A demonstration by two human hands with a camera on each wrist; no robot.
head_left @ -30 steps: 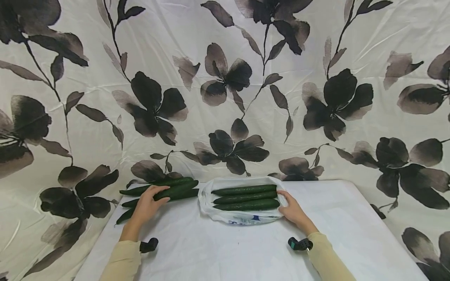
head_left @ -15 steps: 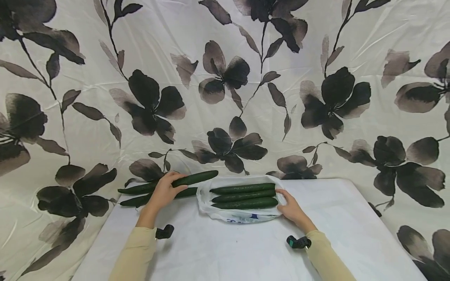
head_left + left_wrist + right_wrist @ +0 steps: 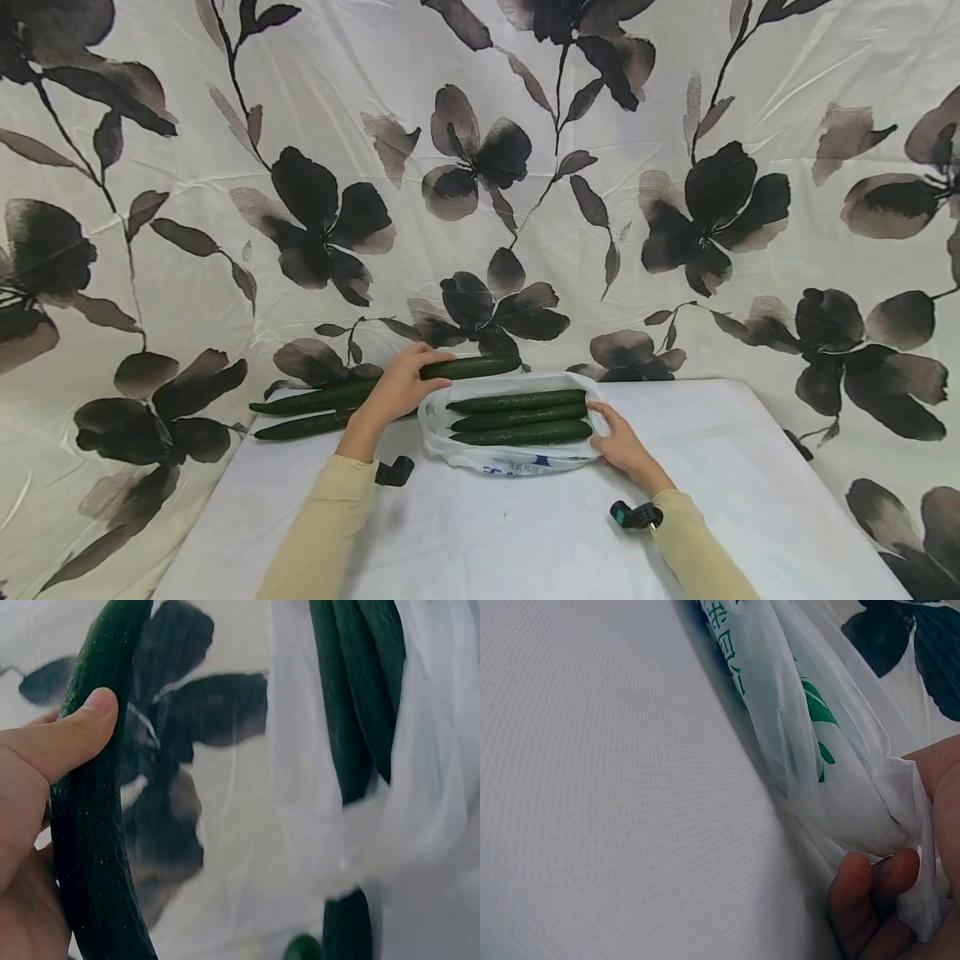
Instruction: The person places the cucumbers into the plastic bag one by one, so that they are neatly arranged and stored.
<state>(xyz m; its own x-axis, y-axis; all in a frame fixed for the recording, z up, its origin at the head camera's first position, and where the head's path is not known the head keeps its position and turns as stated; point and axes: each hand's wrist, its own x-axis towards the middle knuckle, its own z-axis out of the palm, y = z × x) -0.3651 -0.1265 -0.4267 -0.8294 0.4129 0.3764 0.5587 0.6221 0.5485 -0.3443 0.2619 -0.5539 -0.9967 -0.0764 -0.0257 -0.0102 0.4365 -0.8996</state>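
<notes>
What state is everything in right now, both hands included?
Left hand: gripping the held cucumber
Held cucumber: raised, partly hidden by fingers
Right hand: holding the plastic bag
Plastic bag: open, loaded
Three bagged cucumbers: lying side by side
Loose cucumbers: lying left of the bag
Floral cloth: hanging, creased

Cucumbers (image 3: 519, 418): dark green, faintly speckled
Bag (image 3: 468, 454): white, blue print (image 3: 542, 461) at 6 o'clock
Backdrop (image 3: 570, 258): whitish, grey-black flowers (image 3: 468, 302)
Tablecloth (image 3: 510, 542): white
Sleeves (image 3: 318, 525): pale yellow

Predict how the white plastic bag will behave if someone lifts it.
The white plastic bag would probably flop and sag, as its thin walls crease. Most weight likely comes from the three cucumbers inside. Those could slide out if it tips, since its mouth is open.
</notes>
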